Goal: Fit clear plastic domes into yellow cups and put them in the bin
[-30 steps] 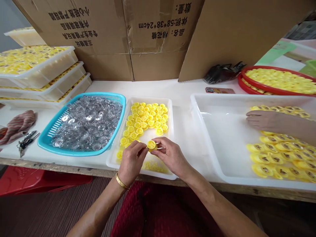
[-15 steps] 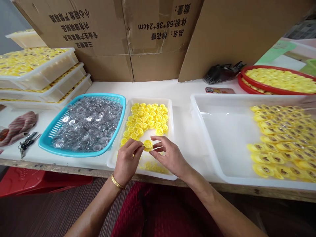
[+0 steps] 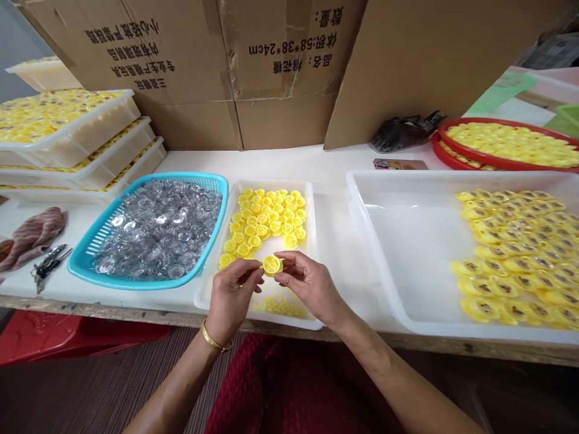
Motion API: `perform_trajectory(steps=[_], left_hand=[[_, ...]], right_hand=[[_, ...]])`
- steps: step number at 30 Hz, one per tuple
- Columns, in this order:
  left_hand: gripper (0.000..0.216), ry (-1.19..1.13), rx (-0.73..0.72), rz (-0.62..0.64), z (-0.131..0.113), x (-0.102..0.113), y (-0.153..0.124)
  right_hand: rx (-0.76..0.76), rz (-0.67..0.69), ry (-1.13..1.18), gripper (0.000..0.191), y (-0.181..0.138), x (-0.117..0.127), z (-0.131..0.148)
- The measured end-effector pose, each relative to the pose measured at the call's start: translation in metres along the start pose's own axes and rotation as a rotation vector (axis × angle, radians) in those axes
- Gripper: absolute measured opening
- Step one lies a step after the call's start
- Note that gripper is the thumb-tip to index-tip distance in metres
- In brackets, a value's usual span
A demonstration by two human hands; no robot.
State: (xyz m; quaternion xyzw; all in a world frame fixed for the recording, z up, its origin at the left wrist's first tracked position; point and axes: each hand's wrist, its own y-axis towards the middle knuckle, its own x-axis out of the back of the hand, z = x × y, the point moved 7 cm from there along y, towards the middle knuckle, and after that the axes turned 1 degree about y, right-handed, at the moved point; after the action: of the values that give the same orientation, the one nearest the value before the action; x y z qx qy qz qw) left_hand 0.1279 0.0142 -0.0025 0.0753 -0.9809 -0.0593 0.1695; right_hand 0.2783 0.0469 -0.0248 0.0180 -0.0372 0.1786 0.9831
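A small yellow cap (image 3: pixel 272 264) is pinched between the fingertips of my left hand (image 3: pixel 233 295) and my right hand (image 3: pixel 310 286), just above the near end of a white tray (image 3: pixel 312 241). That tray holds several more yellow caps (image 3: pixel 266 220) in rows. A gold bangle circles my left wrist. Left of the tray, a blue basket (image 3: pixel 85 250) is heaped with clear plastic lids (image 3: pixel 158 232).
A large white bin (image 3: pixel 389 241) at right holds finished yellow pieces (image 3: pixel 511 253). Behind it sit red round trays (image 3: pixel 456 158) of yellow pieces, a black bag (image 3: pixel 402 131) and cardboard boxes (image 3: pixel 253 66). Stacked white trays (image 3: pixel 90 144), a cloth (image 3: pixel 31 235) and scissors (image 3: pixel 47 262) lie at left.
Another person's hand that rested in the large bin a second ago has gone. My right fingers closed back onto the yellow cap; both hands stayed over the tray's near end.
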Motion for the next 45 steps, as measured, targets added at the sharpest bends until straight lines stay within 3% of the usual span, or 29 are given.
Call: perform_trajectory(steps=[9,15,19,23,28,31,34,36,38,40,45], left_hand=[[0.008,-0.017,-0.014,-0.021,-0.002,-0.004,-0.002],[0.02,-0.06,0.142,0.02,0.008,-0.006,-0.001],[0.025,-0.106,0.167,0.008,0.007,-0.001,0.003],[0.016,-0.101,0.147,0.03,0.003,-0.011,0.002],[0.01,0.182,-0.028,0.018,-0.01,-0.014,0.001],[0.013,0.331,-0.148,0.056,-0.018,0.006,0.008],[0.017,0.519,-0.221,-0.064,-0.023,0.06,0.029],[0.019,0.749,-0.137,-0.098,-0.013,0.096,0.047],[0.017,0.909,-0.021,-0.052,0.002,0.121,0.063],[0.012,0.95,0.023,0.007,0.016,0.129,0.074],[0.006,0.909,0.081,0.049,0.042,0.114,0.087]], right_hand=[[0.078,-0.029,-0.142,0.034,-0.001,0.001,0.011],[0.083,-0.082,-0.213,0.028,-0.003,0.004,0.008],[0.016,-0.064,-0.138,0.032,-0.001,0.005,0.003],[-0.078,0.037,0.041,0.039,-0.001,-0.003,0.004],[-0.161,0.089,0.199,0.042,-0.001,-0.015,0.002],[-0.196,0.075,0.234,0.045,-0.001,-0.018,-0.002],[-0.235,0.046,0.208,0.047,-0.001,-0.016,-0.007],[-0.245,0.05,0.203,0.048,-0.001,-0.016,-0.009],[-0.251,0.062,0.204,0.047,0.0,-0.017,-0.01],[-0.249,0.07,0.207,0.047,0.001,-0.019,-0.011],[-0.219,0.074,0.233,0.045,0.004,-0.023,-0.012]])
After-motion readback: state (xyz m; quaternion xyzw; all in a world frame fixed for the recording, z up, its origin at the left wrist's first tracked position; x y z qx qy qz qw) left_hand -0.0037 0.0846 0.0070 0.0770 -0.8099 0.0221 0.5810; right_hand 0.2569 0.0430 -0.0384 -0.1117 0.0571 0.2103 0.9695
